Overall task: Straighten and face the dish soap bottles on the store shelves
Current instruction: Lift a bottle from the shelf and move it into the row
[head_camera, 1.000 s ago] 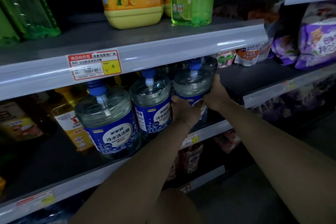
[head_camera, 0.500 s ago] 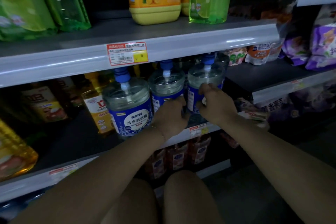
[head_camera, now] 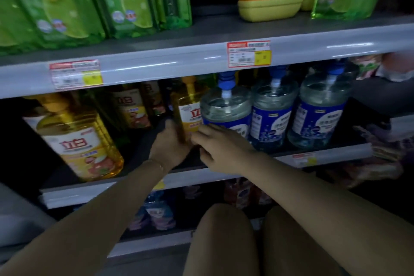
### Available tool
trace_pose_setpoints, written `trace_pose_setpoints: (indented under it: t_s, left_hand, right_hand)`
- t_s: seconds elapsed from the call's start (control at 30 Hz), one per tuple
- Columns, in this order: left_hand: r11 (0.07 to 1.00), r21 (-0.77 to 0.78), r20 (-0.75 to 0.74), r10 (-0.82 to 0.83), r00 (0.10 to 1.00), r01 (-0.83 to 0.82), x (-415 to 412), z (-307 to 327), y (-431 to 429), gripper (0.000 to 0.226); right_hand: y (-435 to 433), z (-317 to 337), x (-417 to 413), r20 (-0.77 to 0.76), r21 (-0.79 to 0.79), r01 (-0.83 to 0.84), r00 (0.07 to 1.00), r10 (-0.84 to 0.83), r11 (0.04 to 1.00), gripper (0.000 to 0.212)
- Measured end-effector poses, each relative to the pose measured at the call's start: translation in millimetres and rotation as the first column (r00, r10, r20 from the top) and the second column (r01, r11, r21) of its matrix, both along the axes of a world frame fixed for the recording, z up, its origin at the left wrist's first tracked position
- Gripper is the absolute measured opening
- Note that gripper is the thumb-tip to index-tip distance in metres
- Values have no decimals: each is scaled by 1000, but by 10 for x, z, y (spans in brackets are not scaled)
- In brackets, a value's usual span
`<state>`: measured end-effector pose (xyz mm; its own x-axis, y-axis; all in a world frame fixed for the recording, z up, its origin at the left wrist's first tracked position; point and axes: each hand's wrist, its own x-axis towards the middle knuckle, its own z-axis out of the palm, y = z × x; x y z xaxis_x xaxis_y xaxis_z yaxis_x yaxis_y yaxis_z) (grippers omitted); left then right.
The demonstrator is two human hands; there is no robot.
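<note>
Hands [head_camera: 197,145] around yellow bottle [head_camera: 190,114]

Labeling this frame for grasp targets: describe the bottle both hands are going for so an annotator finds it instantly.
Find the middle shelf, under the rail with the red-and-yellow price tags. Left of the three clear blue-labelled jugs stands a slim yellow pump bottle, set back from the shelf edge. The left hand touches its side, the right hand reaches its base; unlike the big yellow bottle far left, it is narrow.

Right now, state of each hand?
Left hand: closed on the yellow bottle, gripping its left side.
Right hand: fingers spread, reaching toward that bottle's base; contact cannot be told.
</note>
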<state>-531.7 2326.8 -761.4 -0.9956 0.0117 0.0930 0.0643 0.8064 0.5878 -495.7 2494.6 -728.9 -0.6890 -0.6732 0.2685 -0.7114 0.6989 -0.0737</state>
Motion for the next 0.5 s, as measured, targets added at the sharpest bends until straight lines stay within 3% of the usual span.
trace_pose_setpoints:
  t_s: [0.23,0.33,0.4,0.5]
  left_hand:
    - [935,349,104,-100,989,58,-487,-122,-36,92]
    - [830,557,68,-48,997,2,-525,-117,-26,78]
    - [816,578,45,1,999,-26,-453,-58,-47,60]
    - [815,579,10,24,1000,-25,-379,-73,-169,61]
  right_hand:
    - [-248,-9,-196,43,1,37,998,-37,999,19]
    - [-253,10,-232,64,-14,70,996,-69,997,23]
    - [-257,9,-245,67,-22,92,994,-90,996,23]
    - [-271,0,-244,60,-21,105,993,-103,994,26]
